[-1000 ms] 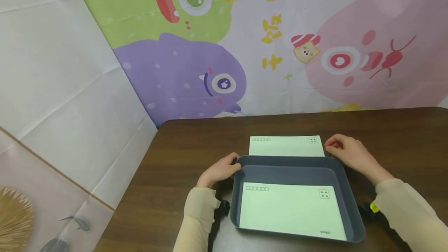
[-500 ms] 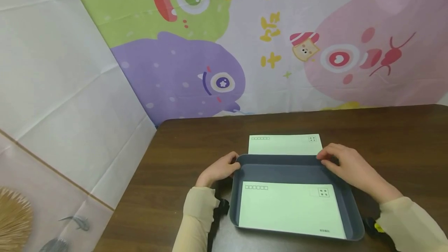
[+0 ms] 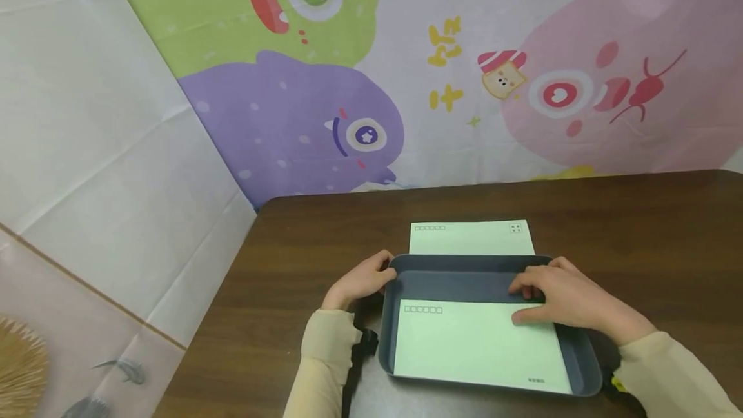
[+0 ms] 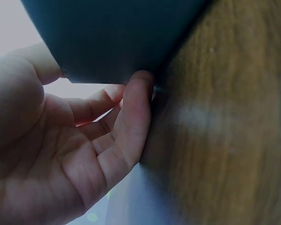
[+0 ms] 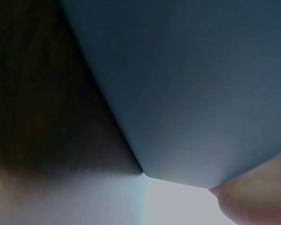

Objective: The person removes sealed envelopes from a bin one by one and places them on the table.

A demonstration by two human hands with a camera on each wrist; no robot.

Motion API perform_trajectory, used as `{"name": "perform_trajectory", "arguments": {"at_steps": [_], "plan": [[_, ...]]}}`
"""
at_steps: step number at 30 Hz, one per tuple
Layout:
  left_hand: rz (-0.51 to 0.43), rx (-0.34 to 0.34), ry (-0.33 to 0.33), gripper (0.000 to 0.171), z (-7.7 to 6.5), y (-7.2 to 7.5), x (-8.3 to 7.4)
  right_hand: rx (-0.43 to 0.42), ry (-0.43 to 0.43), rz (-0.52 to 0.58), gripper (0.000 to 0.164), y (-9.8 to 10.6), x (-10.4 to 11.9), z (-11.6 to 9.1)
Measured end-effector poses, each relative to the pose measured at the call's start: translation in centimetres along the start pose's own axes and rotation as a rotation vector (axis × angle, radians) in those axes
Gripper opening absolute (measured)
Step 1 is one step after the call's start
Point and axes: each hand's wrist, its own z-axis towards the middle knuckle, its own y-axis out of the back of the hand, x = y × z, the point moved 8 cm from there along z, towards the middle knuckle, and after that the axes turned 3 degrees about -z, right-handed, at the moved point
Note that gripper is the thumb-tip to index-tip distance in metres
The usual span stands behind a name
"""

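A dark blue-grey rectangular tray [image 3: 453,263] sits near the table's front. Inside it lies a pale envelope [image 3: 464,347] with printed postcode boxes. At the tray's far left corner my left hand [image 3: 361,281] grips the rim; the left wrist view has its thumb [image 4: 37,63] at the top and the fingers [image 4: 136,112] against the tray wall [image 4: 107,42] below. My right hand [image 3: 571,295] reaches over the right wall, thumb and fingers apart above the envelope's upper right corner, hiding the printed stamp box. Whether the thumb touches the paper, I cannot tell.
Behind the tray a second envelope [image 3: 470,237] lies on the brown wooden table [image 3: 325,224], its lower part hidden by the tray. A cloth with cartoon figures [image 3: 453,153] hangs along the table's back edge. White sheeting [image 3: 116,115] covers the left side.
My right hand has moved left and toward me, from beside the far envelope over the tray's rim to above the envelope inside. The left hand keeps its grip on the corner.
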Motion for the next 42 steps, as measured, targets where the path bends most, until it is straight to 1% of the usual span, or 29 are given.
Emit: {"name": "perform_trajectory", "arguments": {"at_steps": [6, 13, 17, 20, 23, 26, 29, 34, 42], "plan": [[0.000, -0.001, 0.002, 0.017, 0.0, -0.1, 0.0, 0.008, 0.012, -0.028, 0.058, -0.6, 0.0, -0.3], [-0.015, -0.010, 0.005, 0.016, -0.1, -0.1, 0.2, 0.051, 0.060, -0.020, 0.072, -0.8, 0.2, -0.4], [-0.017, -0.011, 0.005, 0.017, 0.0, -0.1, 0.3, 0.066, 0.063, -0.030, 0.077, -0.9, 0.1, -0.4], [-0.016, -0.010, 0.004, 0.017, 0.1, 0.0, 0.3, 0.069, 0.055, -0.049, 0.074, -0.9, 0.0, -0.3], [-0.016, -0.008, 0.006, 0.018, 0.1, 0.0, 0.3, 0.066, 0.043, -0.066, 0.067, -0.9, -0.1, -0.2], [-0.016, -0.006, 0.005, 0.018, 0.2, 0.0, 0.3, 0.058, 0.035, -0.068, 0.059, -0.8, -0.1, -0.2], [-0.019, -0.006, 0.005, 0.018, 0.2, -0.1, 0.3, 0.050, 0.030, -0.059, 0.056, -0.7, -0.1, -0.2], [-0.023, -0.007, 0.009, 0.017, 0.2, -0.1, 0.3, 0.054, 0.008, -0.021, 0.056, -0.6, -0.3, -0.2], [-0.025, -0.006, 0.000, 0.018, 0.2, -0.1, 0.2, 0.061, -0.054, 0.071, 0.055, -0.6, -0.9, 0.0]]}}
